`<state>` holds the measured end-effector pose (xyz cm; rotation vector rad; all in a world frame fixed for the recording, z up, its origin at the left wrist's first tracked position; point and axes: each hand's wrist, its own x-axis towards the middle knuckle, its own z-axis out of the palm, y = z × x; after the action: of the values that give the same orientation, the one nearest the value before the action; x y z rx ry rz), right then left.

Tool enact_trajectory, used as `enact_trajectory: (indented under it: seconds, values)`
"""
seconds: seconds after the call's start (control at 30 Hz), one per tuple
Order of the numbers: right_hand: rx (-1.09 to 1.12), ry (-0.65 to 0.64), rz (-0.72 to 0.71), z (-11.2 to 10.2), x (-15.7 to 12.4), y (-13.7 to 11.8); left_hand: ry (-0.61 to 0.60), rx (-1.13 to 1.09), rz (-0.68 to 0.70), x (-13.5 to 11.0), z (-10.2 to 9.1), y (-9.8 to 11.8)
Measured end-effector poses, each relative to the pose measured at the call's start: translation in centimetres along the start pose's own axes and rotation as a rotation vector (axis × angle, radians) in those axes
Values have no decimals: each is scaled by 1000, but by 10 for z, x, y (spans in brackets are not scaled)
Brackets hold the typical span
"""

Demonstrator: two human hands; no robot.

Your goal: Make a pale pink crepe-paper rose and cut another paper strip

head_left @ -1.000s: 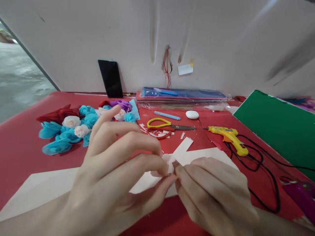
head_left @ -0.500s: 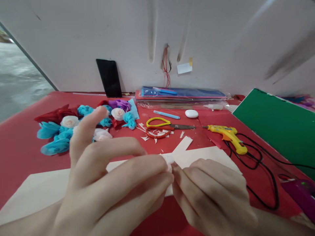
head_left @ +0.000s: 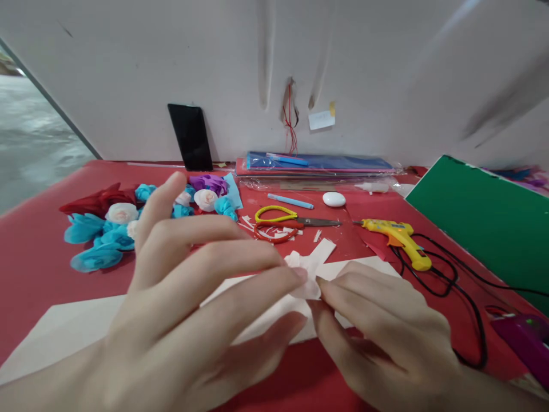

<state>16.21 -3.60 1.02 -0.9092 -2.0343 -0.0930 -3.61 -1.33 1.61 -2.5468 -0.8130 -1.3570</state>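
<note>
A small piece of thin white paper (head_left: 309, 290), partly bunched at its far end, is between my hands above the table. My left hand (head_left: 201, 297) has its index and middle fingertips at the bunched part; its thumb is apart below and its little finger sticks up. My right hand (head_left: 381, 332) pinches the paper's right edge between thumb and index finger, the other fingers curled. Underneath lies a long white sheet (head_left: 77, 326), with a loose white paper strip (head_left: 322, 252) just beyond. Part of the small piece is hidden behind my left fingers.
Blue, red, purple and white paper flowers (head_left: 122, 213) lie at left. Scissors (head_left: 317, 221) lie among paper scraps. A yellow glue gun (head_left: 397, 234) with black cable is at right, near a green board (head_left: 484, 223). A phone (head_left: 190, 137) leans on the wall.
My left thumb has parted from the index finger. More of the small white paper now shows, spread between the hands. My right hand has shifted slightly right.
</note>
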Motion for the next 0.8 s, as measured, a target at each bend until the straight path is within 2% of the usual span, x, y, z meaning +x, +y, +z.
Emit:
enact_trajectory:
  seconds: [0.13,0.23,0.3,0.5,0.57,0.6,0.63,0.67,0.8]
  values:
    - [-21,35,-63,0,-2,1,21,24,-34,6,2,2]
    - [-27,52,-106,1,-3,2,81,9,-41,3,8,6]
    - [-15,52,-88,1,-2,2,100,9,-45,1,10,6]
    - [21,-68,127,5,2,-6,7,70,1,-1,6,4]
    - [59,-33,192,9,2,-8,48,98,-23,-5,8,11]
    - [92,-3,220,11,3,-9,86,119,-77,-8,12,16]
    - [129,24,252,12,3,-9,184,148,-179,-12,16,22]
    - [174,45,292,13,4,-10,212,167,-256,-16,20,27]
    - [433,5,569,13,9,-11,243,237,-275,-25,29,35]
